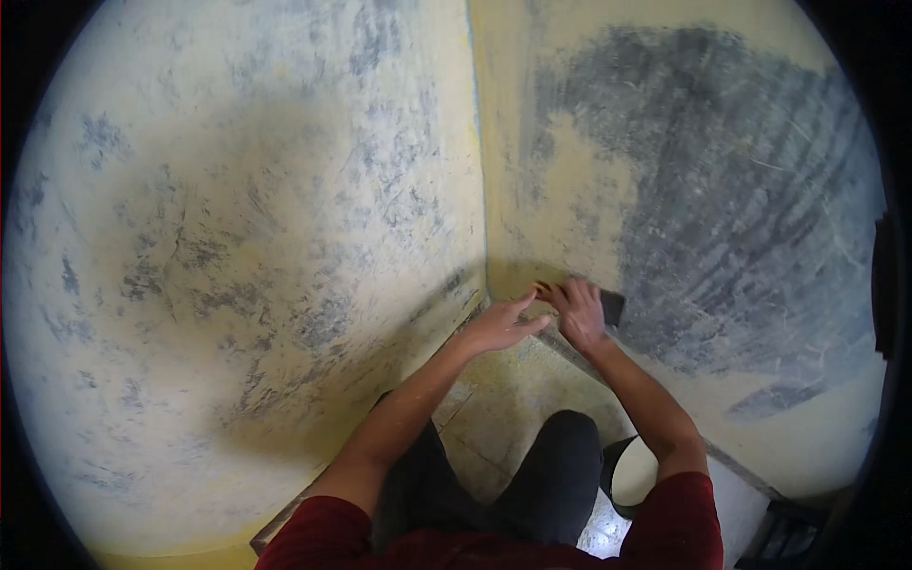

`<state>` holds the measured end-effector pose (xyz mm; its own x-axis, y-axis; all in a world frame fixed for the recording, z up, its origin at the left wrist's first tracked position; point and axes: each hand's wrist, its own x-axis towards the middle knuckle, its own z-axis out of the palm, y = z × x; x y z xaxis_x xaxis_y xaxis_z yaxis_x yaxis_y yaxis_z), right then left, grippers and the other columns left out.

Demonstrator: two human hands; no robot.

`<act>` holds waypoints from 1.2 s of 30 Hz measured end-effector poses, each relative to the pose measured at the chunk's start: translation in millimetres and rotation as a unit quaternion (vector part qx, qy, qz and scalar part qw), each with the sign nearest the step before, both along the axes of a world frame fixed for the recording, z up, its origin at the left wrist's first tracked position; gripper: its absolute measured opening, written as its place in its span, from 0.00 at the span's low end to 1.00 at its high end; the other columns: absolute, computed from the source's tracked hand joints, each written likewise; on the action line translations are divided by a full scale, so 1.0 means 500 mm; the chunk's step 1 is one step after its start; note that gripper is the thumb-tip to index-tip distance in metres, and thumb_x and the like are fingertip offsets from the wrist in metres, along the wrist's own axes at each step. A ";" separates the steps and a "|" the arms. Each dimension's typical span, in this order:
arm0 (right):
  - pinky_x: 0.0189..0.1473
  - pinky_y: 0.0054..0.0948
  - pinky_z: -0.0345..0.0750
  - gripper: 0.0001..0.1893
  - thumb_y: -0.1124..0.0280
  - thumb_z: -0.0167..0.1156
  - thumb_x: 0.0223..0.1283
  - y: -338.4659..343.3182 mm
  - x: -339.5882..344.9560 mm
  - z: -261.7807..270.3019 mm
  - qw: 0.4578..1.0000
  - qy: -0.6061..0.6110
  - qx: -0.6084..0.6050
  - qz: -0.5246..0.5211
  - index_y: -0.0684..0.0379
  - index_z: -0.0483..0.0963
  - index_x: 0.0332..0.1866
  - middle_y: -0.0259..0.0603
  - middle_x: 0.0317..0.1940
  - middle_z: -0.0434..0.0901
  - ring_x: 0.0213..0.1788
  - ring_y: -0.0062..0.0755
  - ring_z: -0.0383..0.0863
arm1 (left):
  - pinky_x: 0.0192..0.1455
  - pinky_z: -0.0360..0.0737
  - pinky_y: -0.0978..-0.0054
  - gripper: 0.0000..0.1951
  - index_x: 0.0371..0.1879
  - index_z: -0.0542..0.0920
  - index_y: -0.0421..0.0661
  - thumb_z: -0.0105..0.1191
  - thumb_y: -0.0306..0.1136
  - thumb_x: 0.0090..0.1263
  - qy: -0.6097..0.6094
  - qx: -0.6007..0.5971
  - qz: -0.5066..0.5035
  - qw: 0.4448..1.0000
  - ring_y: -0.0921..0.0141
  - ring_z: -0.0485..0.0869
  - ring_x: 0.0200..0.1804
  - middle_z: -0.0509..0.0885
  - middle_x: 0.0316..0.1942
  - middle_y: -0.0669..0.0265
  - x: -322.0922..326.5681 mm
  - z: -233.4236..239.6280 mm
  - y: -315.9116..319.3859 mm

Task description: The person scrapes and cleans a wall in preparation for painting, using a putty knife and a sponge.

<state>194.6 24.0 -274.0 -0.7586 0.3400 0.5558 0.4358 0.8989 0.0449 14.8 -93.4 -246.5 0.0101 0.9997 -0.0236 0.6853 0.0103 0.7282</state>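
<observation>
My right hand (578,313) grips a dark flat rectangular hand tool (614,308) low on the right wall (584,178), close to the corner. Its exact kind cannot be made out; one end sticks out right of the hand, and a yellowish edge shows at the fingertips on the left. Just left of it is my left hand (502,326), thumb and fingers spread, holding nothing. Its fingertips come very near the tool's yellowish end; whether they touch, I cannot tell. The right wall is cream with a broad dark grey patch.
The left wall (271,178) is pale with scattered grey patches. A dark bucket (611,467) with pale contents stands by my right knee. Brown skirting (570,353) edges the tiled floor (491,420). Dark objects (784,534) sit at the lower right.
</observation>
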 end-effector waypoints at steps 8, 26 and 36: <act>0.45 0.40 0.77 0.16 0.72 0.54 0.65 -0.229 0.595 -0.079 0.791 0.105 -0.541 -0.266 0.56 0.76 0.57 0.57 0.39 0.82 0.42 0.50 0.83 | 0.50 0.80 0.64 0.28 0.63 0.72 0.41 0.58 0.44 0.67 0.056 0.012 -0.025 0.998 0.56 0.85 0.47 0.84 0.46 0.47 0.054 0.106 -0.074; 0.29 0.37 0.79 0.19 0.62 0.55 0.62 -0.310 0.758 -0.469 0.645 -0.013 -0.685 -0.338 0.65 0.68 0.52 0.52 0.34 0.81 0.27 0.40 0.82 | 0.68 0.65 0.49 0.48 0.73 0.46 0.33 0.45 0.61 0.67 -0.167 -0.326 -0.066 0.928 0.44 0.57 0.73 0.55 0.71 0.36 0.831 -0.336 -0.078; 0.34 0.31 0.77 0.26 0.64 0.52 0.66 -0.350 0.713 -0.198 0.570 0.260 -0.738 -0.252 0.61 0.64 0.67 0.44 0.38 0.82 0.33 0.31 0.82 | 0.39 0.79 0.54 0.19 0.43 0.76 0.47 0.47 0.52 0.74 -0.403 -0.491 -0.022 0.772 0.60 0.80 0.39 0.79 0.37 0.62 0.783 -0.316 -0.050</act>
<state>551.3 -151.2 -373.1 -0.2211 0.8301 -0.5119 0.2641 -0.4543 -0.8508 406.3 -118.1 -404.7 0.4501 0.5014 -0.7389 0.0296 0.8187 0.5735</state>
